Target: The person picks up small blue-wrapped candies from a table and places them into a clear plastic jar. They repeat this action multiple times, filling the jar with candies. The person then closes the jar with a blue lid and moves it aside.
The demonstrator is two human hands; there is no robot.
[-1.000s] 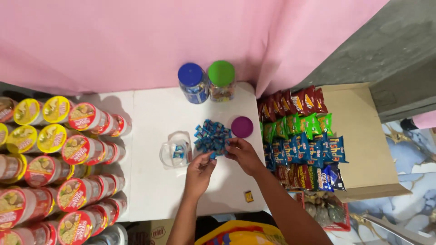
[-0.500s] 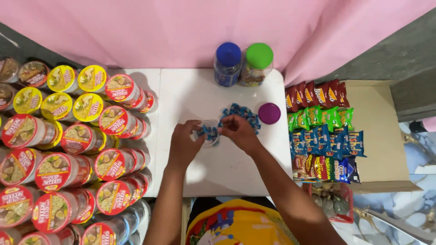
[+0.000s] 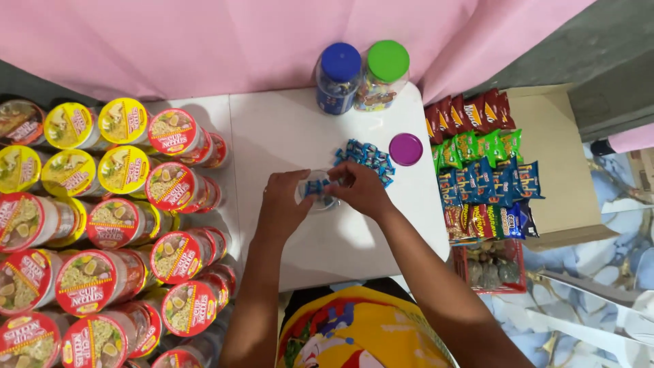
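My left hand (image 3: 285,206) grips the side of a small clear plastic jar (image 3: 317,191) that stands open on the white table (image 3: 293,129). My right hand (image 3: 359,189) is at the jar's mouth, its fingers pinched on blue-wrapped candies. A loose pile of the same blue candies (image 3: 366,156) lies on the table just behind my right hand. The jar's purple lid (image 3: 406,148) rests flat to the right of the pile.
Two lidded jars, one blue-topped (image 3: 339,76) and one green-topped (image 3: 384,73), stand at the table's back edge by a pink curtain. Stacked instant noodle cups (image 3: 116,225) fill the left. Hanging snack packets (image 3: 480,170) and a cardboard box (image 3: 558,170) are on the right.
The view has shifted, so everything sits lower and more to the right in frame. My right hand has gone from the candy pile to the jar's mouth, and my left hand stays on the jar.
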